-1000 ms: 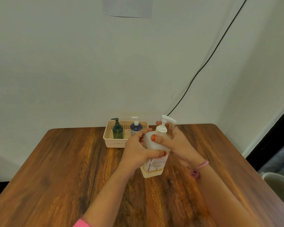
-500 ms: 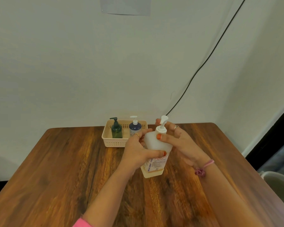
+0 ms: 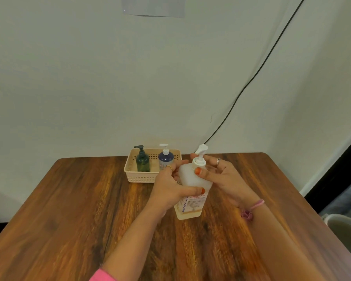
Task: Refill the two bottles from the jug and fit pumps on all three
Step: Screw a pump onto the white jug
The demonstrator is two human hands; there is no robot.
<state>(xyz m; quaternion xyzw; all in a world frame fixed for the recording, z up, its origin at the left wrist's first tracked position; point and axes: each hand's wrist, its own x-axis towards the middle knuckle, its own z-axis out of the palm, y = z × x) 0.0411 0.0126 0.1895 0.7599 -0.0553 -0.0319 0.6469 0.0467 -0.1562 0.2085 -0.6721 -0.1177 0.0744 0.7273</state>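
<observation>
A translucent white jug with a printed label stands on the wooden table, tilted slightly. My left hand grips its body. My right hand pinches the collar of the white pump seated on the jug's neck; the nozzle points up and away. Behind, a cream basket holds a dark green bottle with a dark pump and a blue bottle with a white pump, both upright.
A black cable runs down the wall to the table's back edge. A grey bin stands off the table's right side. The wall rises directly behind the basket.
The pump's nozzle has turned from pointing right to pointing up and away as my right hand twisted it. My left hand kept hold of the jug.
</observation>
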